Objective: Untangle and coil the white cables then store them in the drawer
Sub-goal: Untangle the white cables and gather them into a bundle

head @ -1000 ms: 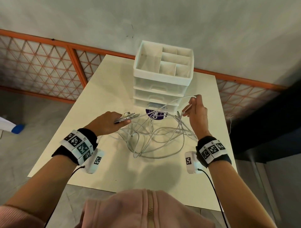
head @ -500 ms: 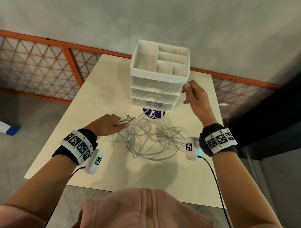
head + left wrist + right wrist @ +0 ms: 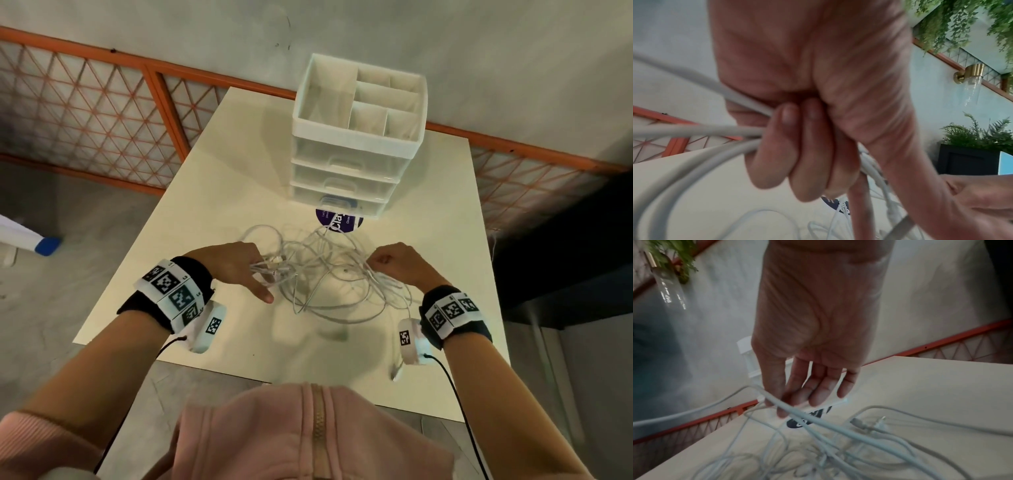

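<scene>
Change: half a second ago the right hand [image 3: 397, 263] was raised beside the drawer unit [image 3: 356, 144] with a strand lifted high; now it has come down to the right edge of the white cables [image 3: 329, 274], level with the left hand [image 3: 229, 267]. The strand it had raised has dropped back into the heap.

Left grip: fingers curled round several white strands, with the plug ends sticking out past them; the left wrist view shows the strands running through the closed fingers [image 3: 789, 146].

Right grip: I cannot tell. From the head view the knuckles look bunched at a strand; the right wrist view shows fingers [image 3: 818, 389] hanging fairly straight, a cable crossing in front of them, blurred.

Meaning for the task: my reading is that the pull has not freed a cable. The bundle lies as one loose tangle, nothing is coiled, and all three drawers look shut. The work seems to be at an early sorting stage.

Cables, position: on the tabletop [image 3: 212, 192], between the two hands, just in front of the drawer unit and partly over a purple round sticker [image 3: 337, 219].

Surface: a pale cream tabletop, with the white drawer unit near its far edge, topped by an open divided tray.

Room: grey concrete wall and floor, an orange-framed lattice rail [image 3: 102, 113] behind the tabletop, hanging green plants [image 3: 962, 19] and a brass wall lamp [image 3: 970, 76].
</scene>
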### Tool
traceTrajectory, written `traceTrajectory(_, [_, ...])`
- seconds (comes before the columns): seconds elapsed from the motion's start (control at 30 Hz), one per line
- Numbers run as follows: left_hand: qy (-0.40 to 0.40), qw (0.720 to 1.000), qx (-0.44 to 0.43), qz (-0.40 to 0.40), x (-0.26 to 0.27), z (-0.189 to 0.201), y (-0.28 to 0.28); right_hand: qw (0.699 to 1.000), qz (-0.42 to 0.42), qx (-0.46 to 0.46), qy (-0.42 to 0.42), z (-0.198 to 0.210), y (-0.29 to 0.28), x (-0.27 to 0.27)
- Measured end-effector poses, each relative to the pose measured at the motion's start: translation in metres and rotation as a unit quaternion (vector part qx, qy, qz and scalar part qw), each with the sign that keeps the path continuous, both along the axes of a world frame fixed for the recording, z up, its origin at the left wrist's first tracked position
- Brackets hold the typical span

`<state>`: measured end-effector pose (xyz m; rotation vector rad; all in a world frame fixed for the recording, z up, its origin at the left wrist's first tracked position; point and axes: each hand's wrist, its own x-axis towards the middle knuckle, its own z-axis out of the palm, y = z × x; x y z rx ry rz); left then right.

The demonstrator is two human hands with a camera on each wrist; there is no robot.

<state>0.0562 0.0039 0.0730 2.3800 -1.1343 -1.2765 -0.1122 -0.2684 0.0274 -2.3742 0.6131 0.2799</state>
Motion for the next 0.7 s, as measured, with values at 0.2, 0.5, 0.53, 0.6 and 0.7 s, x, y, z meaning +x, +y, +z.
traceTrajectory(0.2, [-0.012, 1.000, -0.017, 0.013, 0.008, 0.002, 0.006, 0.980, -0.048, -0.044, -0.186, 0.002, 0.020, 0.050])
traceTrajectory(0.5, [-0.031, 0.981, -0.135, 0.139, 0.010, 0.008, 0.013, 0.984, 0.100, -0.131, 0.067, -0.018, 0.068, 0.109])
traceTrajectory(0.53, [-0.030, 0.978, -0.145, 0.144, 0.010, 0.008, 0.012, 0.985, 0.089, -0.136, 0.051, -0.017, 0.068, 0.109])
traceTrajectory(0.6, [-0.027, 0.973, -0.163, 0.160, 0.012, 0.009, 0.012, 0.993, 0.049, -0.103, -0.015, -0.010, 0.064, 0.108])
traceTrajectory(0.7, [-0.003, 0.963, -0.189, 0.191, 0.019, 0.006, 0.012, 0.991, -0.009, -0.093, -0.093, 0.013, 0.050, 0.105])
